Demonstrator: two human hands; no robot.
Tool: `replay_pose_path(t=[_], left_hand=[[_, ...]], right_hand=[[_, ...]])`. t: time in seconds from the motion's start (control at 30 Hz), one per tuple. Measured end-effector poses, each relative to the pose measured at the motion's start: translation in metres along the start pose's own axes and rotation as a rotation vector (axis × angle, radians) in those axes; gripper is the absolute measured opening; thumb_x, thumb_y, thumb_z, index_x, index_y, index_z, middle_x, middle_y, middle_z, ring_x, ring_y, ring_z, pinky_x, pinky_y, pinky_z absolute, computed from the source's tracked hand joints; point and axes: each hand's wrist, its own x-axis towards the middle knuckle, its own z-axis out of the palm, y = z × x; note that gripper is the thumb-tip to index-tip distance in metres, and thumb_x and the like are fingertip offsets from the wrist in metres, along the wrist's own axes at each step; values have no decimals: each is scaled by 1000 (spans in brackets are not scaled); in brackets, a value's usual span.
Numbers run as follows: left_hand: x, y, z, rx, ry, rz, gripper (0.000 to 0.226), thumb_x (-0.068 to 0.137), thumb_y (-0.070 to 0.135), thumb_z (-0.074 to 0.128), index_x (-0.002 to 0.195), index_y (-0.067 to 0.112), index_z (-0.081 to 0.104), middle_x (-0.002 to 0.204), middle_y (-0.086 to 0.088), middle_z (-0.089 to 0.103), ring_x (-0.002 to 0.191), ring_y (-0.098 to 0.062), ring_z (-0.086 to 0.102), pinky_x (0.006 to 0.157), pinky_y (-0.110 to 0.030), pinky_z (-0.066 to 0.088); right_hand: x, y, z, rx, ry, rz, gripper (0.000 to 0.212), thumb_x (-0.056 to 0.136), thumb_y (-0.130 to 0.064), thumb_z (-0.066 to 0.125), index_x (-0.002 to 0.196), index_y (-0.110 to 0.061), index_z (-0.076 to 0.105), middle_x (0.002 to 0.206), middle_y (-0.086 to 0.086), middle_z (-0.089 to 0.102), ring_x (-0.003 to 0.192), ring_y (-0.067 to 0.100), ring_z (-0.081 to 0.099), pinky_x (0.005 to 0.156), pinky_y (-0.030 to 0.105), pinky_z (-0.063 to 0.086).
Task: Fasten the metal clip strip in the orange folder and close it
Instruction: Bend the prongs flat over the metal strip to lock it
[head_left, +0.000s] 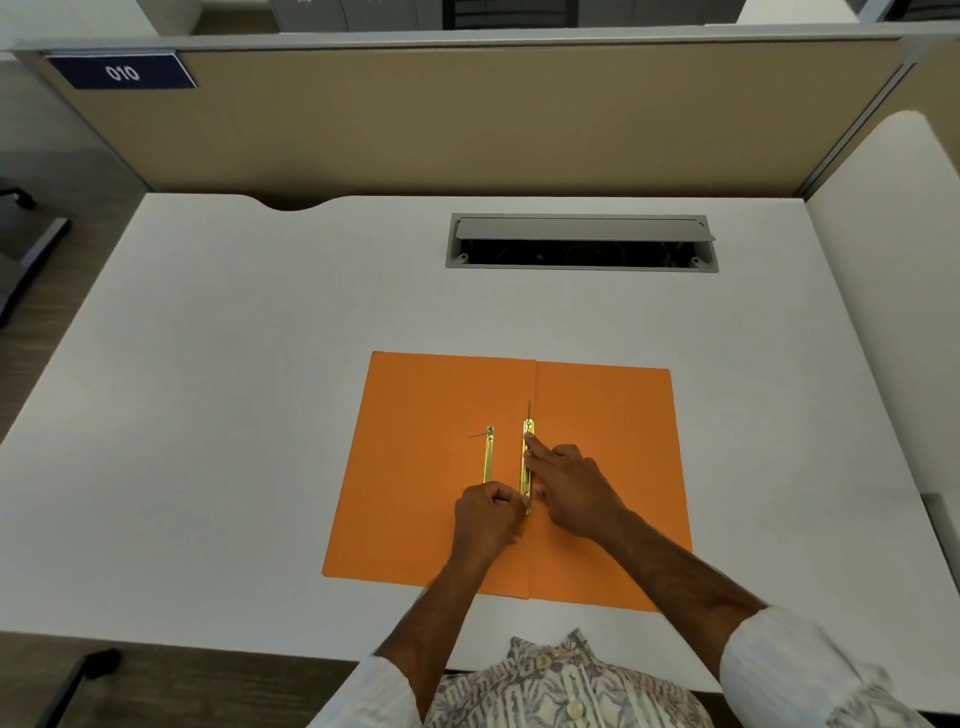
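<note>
Pressing the clip strip onto the folder

Right hand (569, 486) fingers lie flat on the strip (527, 467) at the orange folder (608, 415) fold; left hand (488, 512) pinches its near end. Push gently.

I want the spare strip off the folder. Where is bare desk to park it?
Bare desk lies left of the orange folder, and also between its far edge and the cable hatch, and to its right. The fold is crowded: both metal strips, left hand, right hand.
</note>
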Motion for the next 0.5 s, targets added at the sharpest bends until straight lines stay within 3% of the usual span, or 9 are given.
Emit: replay_pose_path(t=[0.23, 0.5], left_hand=[[-11, -4, 1, 73, 41, 93, 9, 83, 5, 64, 83, 2, 73, 69, -20, 74, 59, -32, 71, 60, -41, 62], [-19, -9, 8, 135, 135, 158, 7, 84, 10, 68, 83, 9, 75, 72, -7, 75, 68, -21, 72, 66, -31, 58]], right_hand=[[2, -9, 2, 30, 53, 70, 53, 90, -43, 59, 137, -19, 48, 160, -6, 26, 128, 29, 40, 94, 42, 46], [3, -12, 2, 1, 65, 77, 56, 88, -44, 63, 135, -19, 50, 159, -5, 30, 124, 29, 43, 93, 42, 47]])
